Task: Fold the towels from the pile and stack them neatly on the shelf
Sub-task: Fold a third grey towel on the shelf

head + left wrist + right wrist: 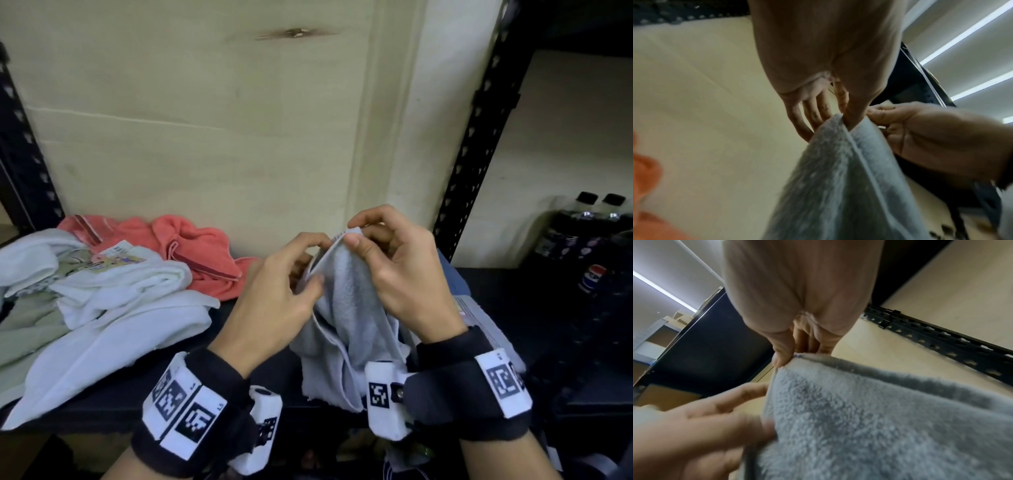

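Observation:
A light grey towel [352, 315] hangs bunched over the dark shelf [260, 308], held up at its top hem by both hands. My left hand [294, 274] pinches the hem between thumb and fingers, just left of my right hand [383, 253], which pinches the towel's top corner. The left wrist view shows the grey towel [838, 186] hanging from my left hand [830, 113], with the right hand [920, 138] close beside it. In the right wrist view my right hand [789, 353] holds the corner of the fluffy towel [879, 418], and the left hand [705, 426] grips its edge lower down.
A loose pile lies at the left of the shelf: white towels [113, 308], a coral towel [191, 250] and a pale green one [24, 329]. A light wooden back panel [205, 120] rises behind. A black perforated post [476, 137] stands at the right, with dark bottles [582, 240] beyond it.

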